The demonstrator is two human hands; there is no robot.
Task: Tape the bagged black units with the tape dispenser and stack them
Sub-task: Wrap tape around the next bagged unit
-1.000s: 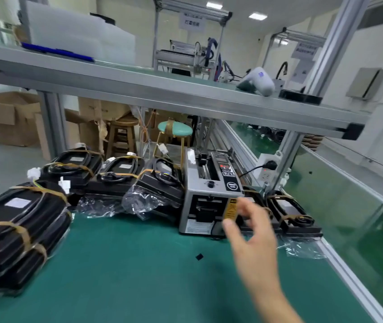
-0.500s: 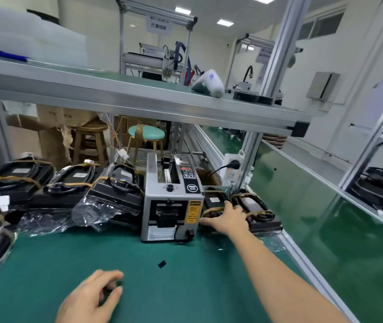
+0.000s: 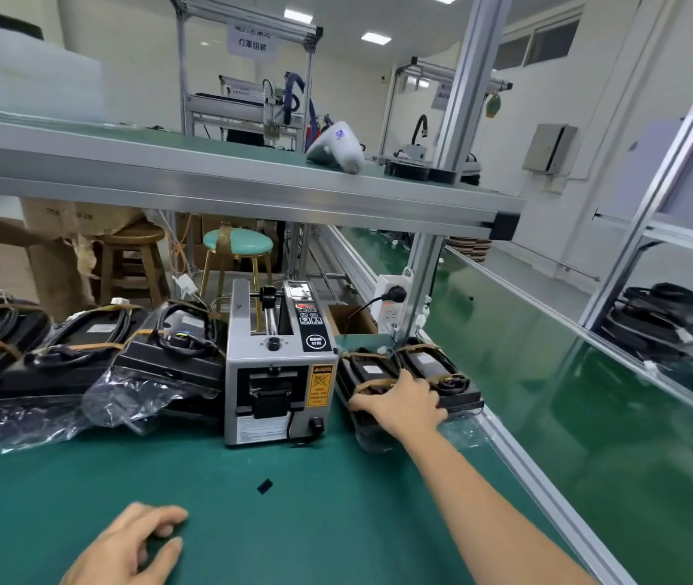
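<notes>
Your right hand (image 3: 406, 405) grips a bagged unit (image 3: 372, 373) by the bench edge (image 3: 518, 462).
Your left hand (image 3: 125, 546) rests loosely curled on green mat (image 3: 315, 521) before the tape dispenser (image 3: 279, 365).

both hands out, right arm reaching far forward

the right hand (image 3: 404, 405) lies palm down at the end of a bare, outstretched forearm, fingers spread and bent over what it touches. the left hand (image 3: 125, 546) rests low and near, palm down, fingers loosely curled, holding nothing.
</notes>
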